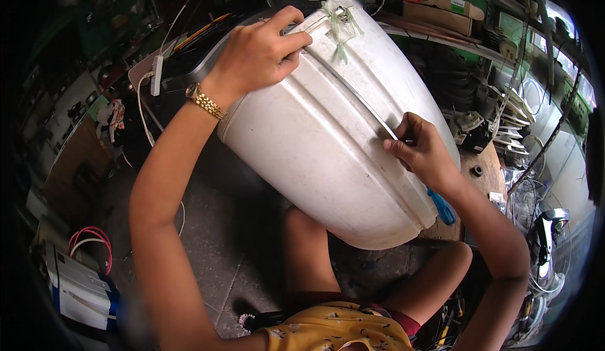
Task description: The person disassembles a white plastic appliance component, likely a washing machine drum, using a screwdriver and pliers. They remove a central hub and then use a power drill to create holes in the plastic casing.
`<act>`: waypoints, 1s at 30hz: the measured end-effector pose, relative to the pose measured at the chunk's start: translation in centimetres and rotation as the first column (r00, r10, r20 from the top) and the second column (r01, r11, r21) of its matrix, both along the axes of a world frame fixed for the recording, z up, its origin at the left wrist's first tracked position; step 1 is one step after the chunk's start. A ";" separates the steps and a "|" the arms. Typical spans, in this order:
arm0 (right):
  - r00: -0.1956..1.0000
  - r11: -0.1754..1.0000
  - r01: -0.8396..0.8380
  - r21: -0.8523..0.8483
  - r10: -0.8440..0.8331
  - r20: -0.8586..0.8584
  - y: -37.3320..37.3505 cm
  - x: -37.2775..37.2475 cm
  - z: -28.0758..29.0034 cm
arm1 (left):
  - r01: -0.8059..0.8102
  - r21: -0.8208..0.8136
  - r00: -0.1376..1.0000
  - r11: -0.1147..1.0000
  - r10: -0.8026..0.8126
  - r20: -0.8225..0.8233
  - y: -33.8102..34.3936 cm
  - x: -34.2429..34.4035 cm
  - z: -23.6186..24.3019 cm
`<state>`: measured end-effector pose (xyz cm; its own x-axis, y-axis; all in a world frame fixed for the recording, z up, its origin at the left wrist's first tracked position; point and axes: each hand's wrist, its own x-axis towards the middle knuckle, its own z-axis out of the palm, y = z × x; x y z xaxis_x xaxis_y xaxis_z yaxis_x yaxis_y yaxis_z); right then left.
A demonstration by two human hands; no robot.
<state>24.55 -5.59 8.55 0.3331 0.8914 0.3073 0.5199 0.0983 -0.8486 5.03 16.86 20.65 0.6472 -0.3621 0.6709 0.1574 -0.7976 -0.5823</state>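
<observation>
A large white plastic shell [302,155] with a lengthwise seam lies tilted in front of me, with translucent green tape or ribbon [343,29] knotted near its top. My left hand [265,51], a gold watch on its wrist, has curled fingers over the shell's upper seam. My right hand [419,149] pinches a long thin grey strip [362,102] that runs along the seam; whether it is separate from the shell I cannot tell. A blue-handled screwdriver [441,204] lies beside my right wrist at the shell's lower right.
A wooden board [479,162] with a small dark ring [477,170] is at right. Shelves above hold cardboard boxes [435,13]; stacked parts and cables line the right side. A white power strip [157,73] hangs upper left. A grey-and-blue case [82,288] stands lower left. My bare legs are below the shell.
</observation>
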 end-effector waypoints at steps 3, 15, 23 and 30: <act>0.979 0.999 -0.022 0.039 0.029 -0.202 -0.3 -1.4 1.7 | 0.013 -0.003 1.000 1.000 -0.013 0.000 0.2 -0.3 -0.1; 0.431 0.999 -0.048 0.019 0.003 0.902 -10.2 -4.4 -4.1 | -0.026 -0.057 0.990 0.998 0.033 0.140 0.4 0.1 -1.7; 0.273 0.998 0.035 -0.051 0.040 0.961 -9.8 -6.3 -5.6 | -0.008 -0.004 0.991 1.000 0.008 0.136 0.4 -0.1 -1.4; 0.284 0.999 -0.040 0.010 0.002 0.959 -8.9 -7.1 -6.9 | 0.029 0.009 0.989 1.000 -0.030 0.141 0.5 0.3 -1.3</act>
<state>17.49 -14.45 1.62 -0.2349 0.8788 0.4153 0.9568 0.1338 0.2581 5.35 17.38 19.35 0.5348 -0.3844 0.7525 0.2151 -0.7993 -0.5612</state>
